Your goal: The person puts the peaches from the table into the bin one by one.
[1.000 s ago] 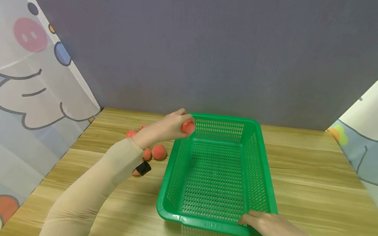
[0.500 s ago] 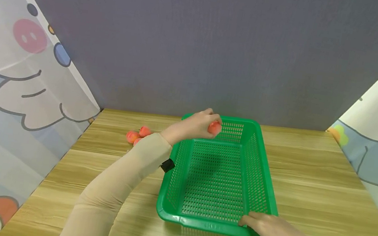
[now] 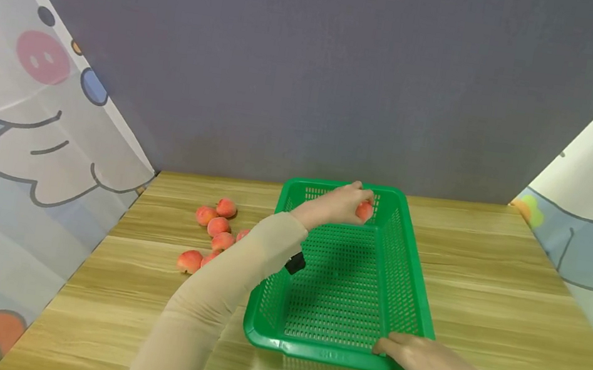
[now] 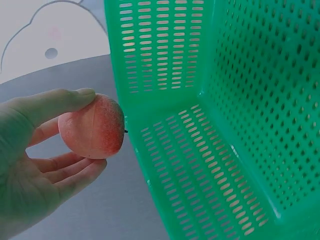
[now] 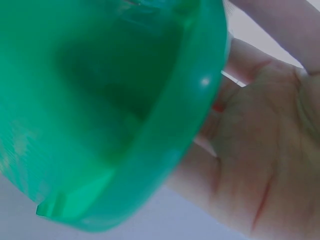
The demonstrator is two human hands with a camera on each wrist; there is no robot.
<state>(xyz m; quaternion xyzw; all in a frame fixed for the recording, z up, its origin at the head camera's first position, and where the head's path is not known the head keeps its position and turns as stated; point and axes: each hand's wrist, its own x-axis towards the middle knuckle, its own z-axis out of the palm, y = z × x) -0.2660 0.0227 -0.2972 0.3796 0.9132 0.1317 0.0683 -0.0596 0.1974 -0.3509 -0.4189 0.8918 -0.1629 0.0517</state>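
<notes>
My left hand (image 3: 342, 203) holds a small pink-orange peach (image 3: 364, 211) over the far end of the green perforated basket (image 3: 405, 301). In the left wrist view thumb and fingers pinch the peach (image 4: 92, 126) beside the basket's inner wall (image 4: 165, 50). My right hand (image 3: 433, 365) grips the basket's near right corner, thumb on the rim. The right wrist view shows the palm (image 5: 260, 165) against the green rim (image 5: 165, 145). The basket looks empty inside.
Several more peaches (image 3: 216, 227) lie on the wooden table (image 3: 487, 287) left of the basket, partly hidden by my left forearm. Cartoon-printed panels stand at both sides and a grey wall at the back.
My left hand has carried the peach rightward, from the basket's far left corner to above its far end. The right hand has stayed on the near corner.
</notes>
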